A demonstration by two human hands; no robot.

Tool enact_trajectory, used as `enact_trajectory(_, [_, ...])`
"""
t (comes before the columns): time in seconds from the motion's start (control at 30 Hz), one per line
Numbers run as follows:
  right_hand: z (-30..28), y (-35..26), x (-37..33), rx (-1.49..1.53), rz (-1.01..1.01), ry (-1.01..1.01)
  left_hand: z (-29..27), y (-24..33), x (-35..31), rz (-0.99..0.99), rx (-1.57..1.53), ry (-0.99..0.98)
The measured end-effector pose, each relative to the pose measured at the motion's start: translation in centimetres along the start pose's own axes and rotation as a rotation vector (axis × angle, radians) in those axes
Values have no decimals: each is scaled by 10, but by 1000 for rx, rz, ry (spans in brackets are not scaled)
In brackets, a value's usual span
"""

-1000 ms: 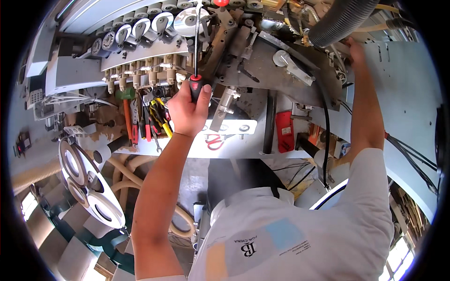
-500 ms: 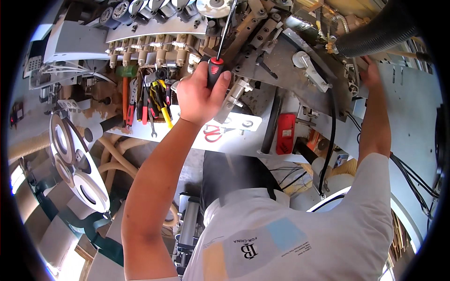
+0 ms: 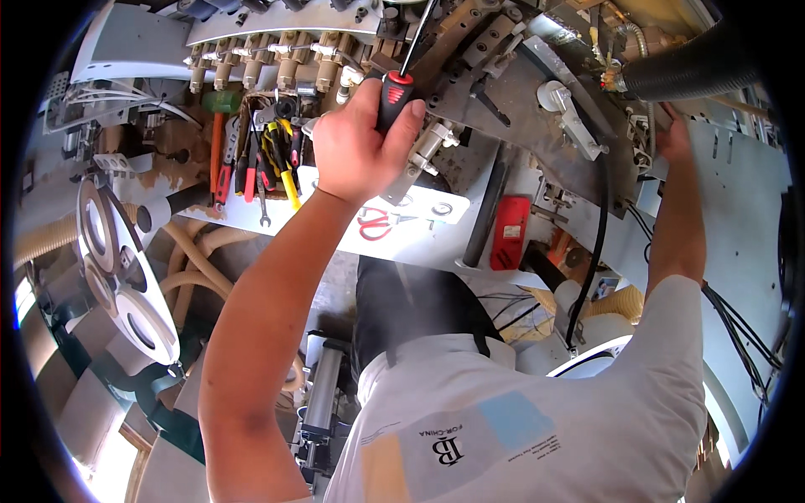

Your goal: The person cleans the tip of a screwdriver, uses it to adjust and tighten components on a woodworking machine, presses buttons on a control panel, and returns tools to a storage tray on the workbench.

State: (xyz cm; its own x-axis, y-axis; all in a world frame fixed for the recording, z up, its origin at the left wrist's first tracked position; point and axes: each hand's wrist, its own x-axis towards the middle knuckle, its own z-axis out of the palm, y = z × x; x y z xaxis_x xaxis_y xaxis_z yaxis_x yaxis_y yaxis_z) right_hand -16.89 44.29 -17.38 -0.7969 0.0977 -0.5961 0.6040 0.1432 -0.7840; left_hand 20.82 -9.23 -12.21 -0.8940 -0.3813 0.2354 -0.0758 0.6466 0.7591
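At the upper centre of the frame, the left hand (image 3: 356,155) is wrapped round the black-and-red handle of a screwdriver (image 3: 396,94). The tool looks light and rigid, and its thick handle should give surer purchase than the slim metal shaft. At upper right, the right hand (image 3: 673,139) is beside a pale panel (image 3: 742,218); I cannot tell whether it grips anything.
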Motion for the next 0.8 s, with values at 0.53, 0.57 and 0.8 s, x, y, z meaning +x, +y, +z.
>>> enact_trajectory(0.53, [50,-2,-46,196,-37,100,-2,-3,-1,21,-3,6])
enact_trajectory(0.57, [52,-3,-49,194,-42,108,-1,-2,-2,10,-5,2])
enact_trajectory(0.8, [69,0,-61,193,-104,152,-2,-3,-2,18,-16,8])
